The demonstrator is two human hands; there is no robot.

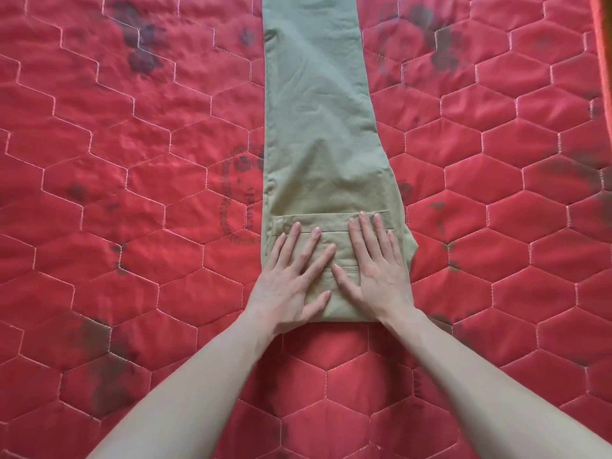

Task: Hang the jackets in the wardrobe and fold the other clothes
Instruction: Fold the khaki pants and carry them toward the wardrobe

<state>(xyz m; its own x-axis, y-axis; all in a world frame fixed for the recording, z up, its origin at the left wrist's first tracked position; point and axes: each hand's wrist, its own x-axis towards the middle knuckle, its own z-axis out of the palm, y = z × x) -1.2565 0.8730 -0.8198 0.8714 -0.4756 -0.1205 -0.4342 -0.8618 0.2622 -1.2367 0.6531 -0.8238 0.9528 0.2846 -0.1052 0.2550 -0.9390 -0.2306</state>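
Under both flat hands (334, 276), khaki trousers (318, 134)

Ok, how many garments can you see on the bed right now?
1: the khaki trousers lie lengthwise on the red quilt, waist end folded under both flat hands. Any others would be out of frame.

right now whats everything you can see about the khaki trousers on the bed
The khaki trousers look like a plain woven cotton, lightly creased. They lie flat and lengthwise on the red quilted bedspread, legs stacked as one strip running out of the top of the view. The waist end has been folded up once towards the legs, showing the waistband, a belt loop and a welt pocket. The left hand and right hand press flat on that fold, fingers spread.
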